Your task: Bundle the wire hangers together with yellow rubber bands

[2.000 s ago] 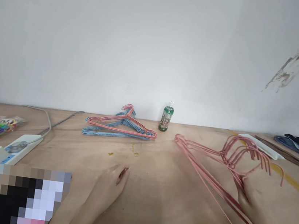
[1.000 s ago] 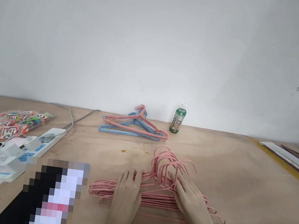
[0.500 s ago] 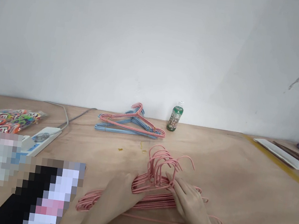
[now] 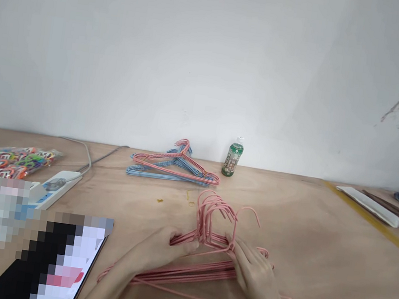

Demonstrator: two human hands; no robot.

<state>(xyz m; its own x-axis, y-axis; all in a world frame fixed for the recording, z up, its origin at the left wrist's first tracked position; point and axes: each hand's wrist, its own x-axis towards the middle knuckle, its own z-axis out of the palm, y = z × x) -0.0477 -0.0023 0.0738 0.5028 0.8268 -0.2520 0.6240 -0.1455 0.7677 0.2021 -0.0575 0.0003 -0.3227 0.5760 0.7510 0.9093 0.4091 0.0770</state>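
The pink hangers lie in a loose sheaf on the table right in front of me, hooks bunched up and away from me, one hook splayed off to the right. I judge each one light and springy, thin wire with a smooth coat that could slide and tangle; the shoulders just below the hooks look the surest place to hold. My left hand is curled round the left shoulders, thumb on the near side, gripping several. My right hand lies palm down on the right shoulders, fingers fairly straight; their tips are hidden, so I can't tell if they pinch. Both forearms angle inward. Beyond sit pink-and-blue hangers and a green bottle.
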